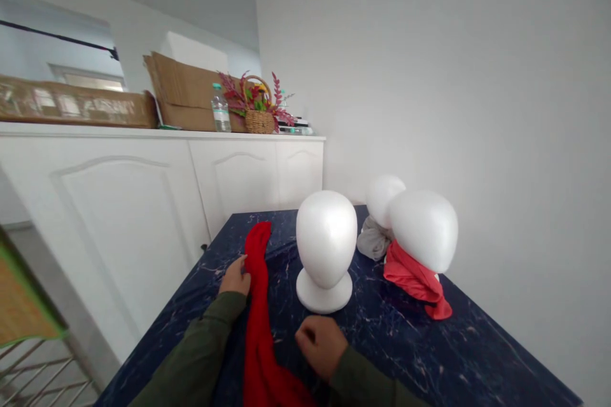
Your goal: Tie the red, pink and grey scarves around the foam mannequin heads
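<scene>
A long red scarf (260,311) lies lengthwise on the dark blue marbled table. Against its left edge rests my left hand (235,276), thumb and index finger apart, fingertips touching the cloth. My right hand (323,344) is loosely curled above the table, right of the scarf, with nothing visible in it. Just beyond that hand stands a bare white foam mannequin head (326,241), upright on its round base. The near end of the scarf runs out of the bottom of the view.
At the right, a white foam head (424,229) wears a coral-red cloth (415,276) around its neck. Behind it, another head (383,198) has a grey cloth (373,238). Cardboard boxes (191,89), a bottle (220,109) and a flower basket (259,121) top the white cabinet (114,203).
</scene>
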### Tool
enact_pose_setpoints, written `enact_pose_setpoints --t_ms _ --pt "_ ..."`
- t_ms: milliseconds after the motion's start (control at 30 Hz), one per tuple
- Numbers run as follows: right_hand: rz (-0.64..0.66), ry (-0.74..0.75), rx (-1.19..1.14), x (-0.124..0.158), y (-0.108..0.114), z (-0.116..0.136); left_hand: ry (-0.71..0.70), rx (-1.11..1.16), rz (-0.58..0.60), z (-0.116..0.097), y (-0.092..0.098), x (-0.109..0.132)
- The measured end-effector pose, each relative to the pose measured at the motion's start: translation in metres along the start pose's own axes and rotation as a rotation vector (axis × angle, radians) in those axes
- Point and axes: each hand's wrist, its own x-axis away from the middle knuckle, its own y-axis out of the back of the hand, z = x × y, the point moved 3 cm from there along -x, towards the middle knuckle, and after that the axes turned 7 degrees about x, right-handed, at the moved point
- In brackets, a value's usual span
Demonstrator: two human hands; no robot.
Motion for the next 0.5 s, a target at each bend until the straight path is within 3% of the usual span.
enact_pose_setpoints --t_ms 100,167,200,267,333,400,500 --pt "-0.470 -0.301 -0.137 -0.008 0.033 -0.038 -0.056 -0.050 0.033 -0.009 0.002 0.014" --pt "-0.757 -0.397 -0.257 -0.011 0.047 -0.063 -0.151 -0.080 0.162 -0.026 -0.015 0.034" --pt "-0.839 -0.411 -0.313 -0.013 0.050 -0.073 -0.191 -0.082 0.254 -0.035 -0.030 0.046" --pt "-0.814 -0.384 -0.438 -0.020 0.048 -0.089 -0.245 -0.052 0.437 -0.052 -0.064 0.070" --pt "-0.652 -0.326 -0.528 -0.026 0.041 -0.096 -0.321 -0.012 0.549 -0.063 -0.096 0.090" --pt "-0.547 -0.277 -0.532 -0.028 0.035 -0.097 -0.354 -0.028 0.542 -0.067 -0.118 0.099" --pt "-0.482 -0.203 -0.500 -0.026 0.032 -0.090 -0.277 -0.109 0.373 -0.060 -0.128 0.094"
